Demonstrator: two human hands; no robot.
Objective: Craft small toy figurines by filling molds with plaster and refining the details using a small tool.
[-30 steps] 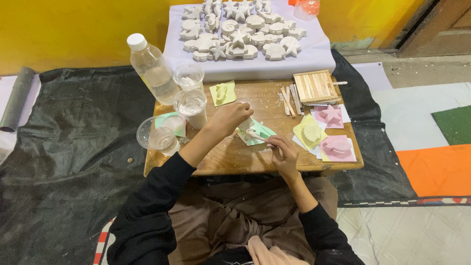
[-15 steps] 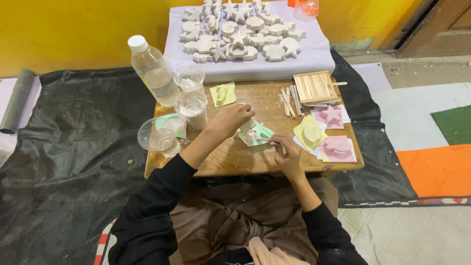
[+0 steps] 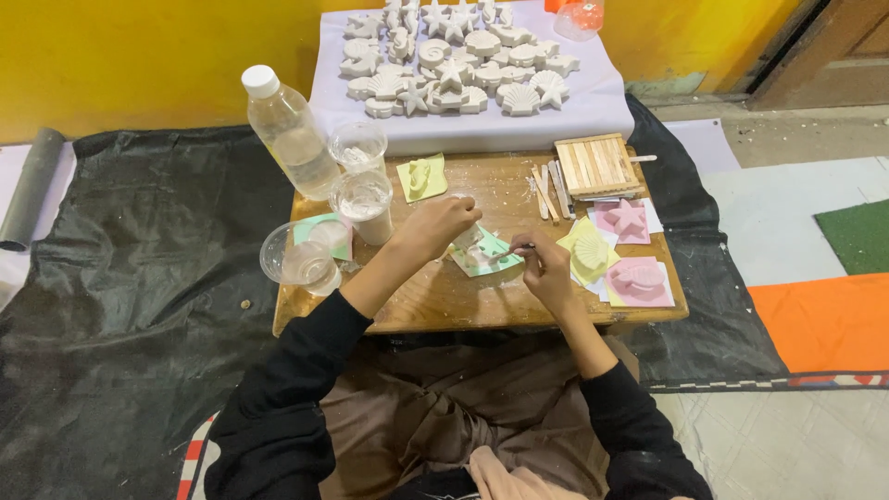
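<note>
A small green mould point(image 3: 483, 255) with white plaster in it lies on a low wooden table point(image 3: 444, 301). My left hand point(image 3: 440, 225) presses down on the mould's left side and holds it steady. My right hand point(image 3: 546, 268) grips a thin wooden stick point(image 3: 505, 252) whose tip reaches into the mould. Both sleeves are black.
A clear plastic bottle point(image 3: 289, 130) and three clear cups point(image 3: 361, 196) stand on the table's left. A yellow-green mould point(image 3: 421, 178), loose sticks point(image 3: 548, 181), a stick raft point(image 3: 595, 167), and yellow and pink moulds point(image 3: 625, 264) lie nearby. White plaster shell and star casts point(image 3: 454, 60) cover a sheet behind.
My right hand has shifted slightly up and left, bringing the stick tip into the green mould. The left hand stays on the mould.
</note>
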